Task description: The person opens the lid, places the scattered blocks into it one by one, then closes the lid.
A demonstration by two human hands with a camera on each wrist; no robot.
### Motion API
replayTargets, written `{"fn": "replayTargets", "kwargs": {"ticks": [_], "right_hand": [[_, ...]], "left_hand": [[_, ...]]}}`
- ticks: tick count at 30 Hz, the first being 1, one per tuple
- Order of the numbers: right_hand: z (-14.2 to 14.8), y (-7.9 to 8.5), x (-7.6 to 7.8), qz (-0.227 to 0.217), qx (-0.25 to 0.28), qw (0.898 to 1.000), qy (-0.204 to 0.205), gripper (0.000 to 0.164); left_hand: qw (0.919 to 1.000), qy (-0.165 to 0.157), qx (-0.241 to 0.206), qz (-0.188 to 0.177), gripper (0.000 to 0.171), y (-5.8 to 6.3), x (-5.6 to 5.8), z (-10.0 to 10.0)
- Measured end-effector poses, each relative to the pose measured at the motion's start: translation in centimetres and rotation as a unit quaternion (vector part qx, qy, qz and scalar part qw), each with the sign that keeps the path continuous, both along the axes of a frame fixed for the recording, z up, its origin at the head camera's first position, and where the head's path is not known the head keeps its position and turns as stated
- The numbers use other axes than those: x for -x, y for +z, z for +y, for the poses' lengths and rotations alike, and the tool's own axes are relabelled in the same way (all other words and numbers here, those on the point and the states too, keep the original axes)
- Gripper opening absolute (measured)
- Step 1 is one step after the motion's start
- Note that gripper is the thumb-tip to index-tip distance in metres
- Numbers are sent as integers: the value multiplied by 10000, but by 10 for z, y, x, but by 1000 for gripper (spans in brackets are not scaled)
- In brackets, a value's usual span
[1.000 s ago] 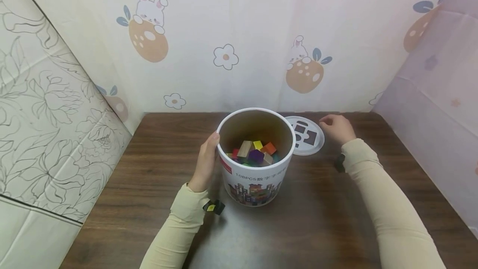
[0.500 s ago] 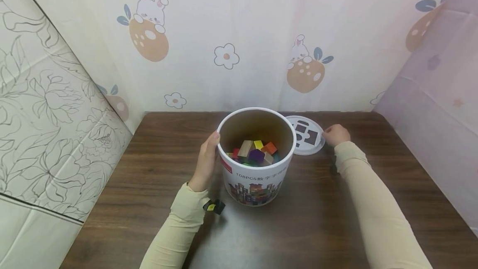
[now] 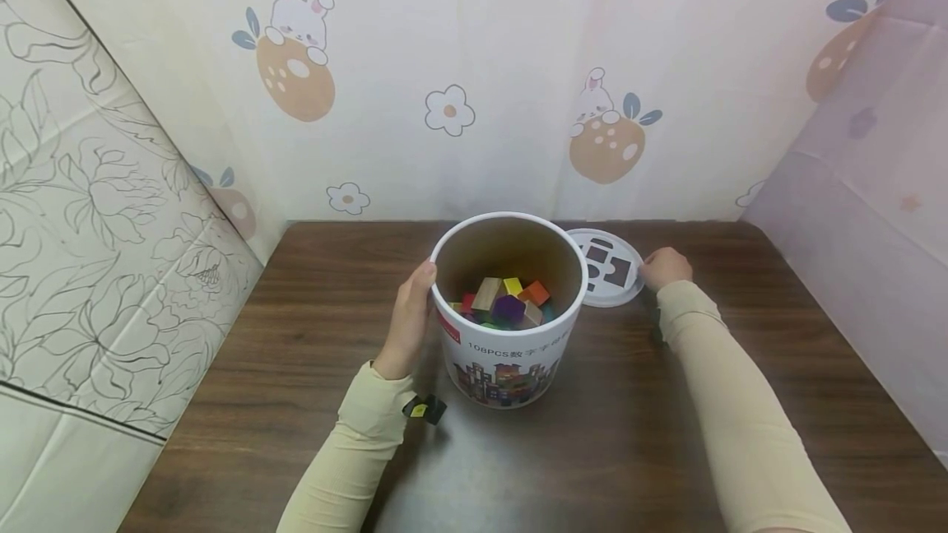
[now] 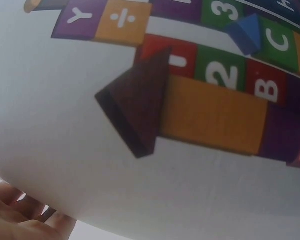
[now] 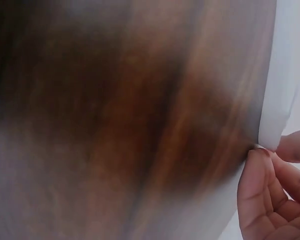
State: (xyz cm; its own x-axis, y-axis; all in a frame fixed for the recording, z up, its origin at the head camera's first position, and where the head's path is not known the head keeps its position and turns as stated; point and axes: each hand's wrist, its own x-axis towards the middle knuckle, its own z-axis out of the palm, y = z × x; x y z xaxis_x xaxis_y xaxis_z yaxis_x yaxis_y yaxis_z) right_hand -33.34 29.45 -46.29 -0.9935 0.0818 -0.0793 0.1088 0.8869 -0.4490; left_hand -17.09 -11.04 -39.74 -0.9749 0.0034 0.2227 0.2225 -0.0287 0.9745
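A white printed bucket (image 3: 462, 356) stands on the table, its top uncovered and several colourful wooden blocks (image 3: 508, 309) visible inside. My left hand (image 3: 406, 321) holds the bucket's left side, the thumb at the rim; its other fingers are mostly hidden in the head view. In the left wrist view, curled fingers (image 4: 30, 220) show beside the bucket wall. Right of the bucket lies a round white lid (image 3: 613, 296) with shaped cutouts, partly hidden behind the bucket. My right hand (image 3: 666, 268) pinches the lid's right edge; the right wrist view shows thumb and fingertips (image 5: 255, 185) at that edge.
The dark wooden tabletop (image 3: 311, 336) reaches back to a patterned curtain (image 3: 385, 146). A panel with drawn flowers (image 3: 111, 187) borders the table on the left, and a pale cloth (image 3: 852, 229) on the right.
My right hand has moved slightly left to the lid's right edge and now pinches it. The left hand and the bucket keep their places.
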Motion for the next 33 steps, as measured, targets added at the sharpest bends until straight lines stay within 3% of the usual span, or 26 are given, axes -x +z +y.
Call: {"fn": "replayTargets", "kwargs": {"ticks": [12,23,33], "right_hand": [[6,6,-4,-72,320,9992,-207,36],[18,24,-3,170,1178,9928,-95,46],[7,53,-9,220,2278,9733,-192,61]], "left_hand": [[9999,-61,-78,-16,52,0,0,0],[10000,-61,-10,-49,52,0,0,0],[10000,-70,24,-13,52,0,-1,0]]}}
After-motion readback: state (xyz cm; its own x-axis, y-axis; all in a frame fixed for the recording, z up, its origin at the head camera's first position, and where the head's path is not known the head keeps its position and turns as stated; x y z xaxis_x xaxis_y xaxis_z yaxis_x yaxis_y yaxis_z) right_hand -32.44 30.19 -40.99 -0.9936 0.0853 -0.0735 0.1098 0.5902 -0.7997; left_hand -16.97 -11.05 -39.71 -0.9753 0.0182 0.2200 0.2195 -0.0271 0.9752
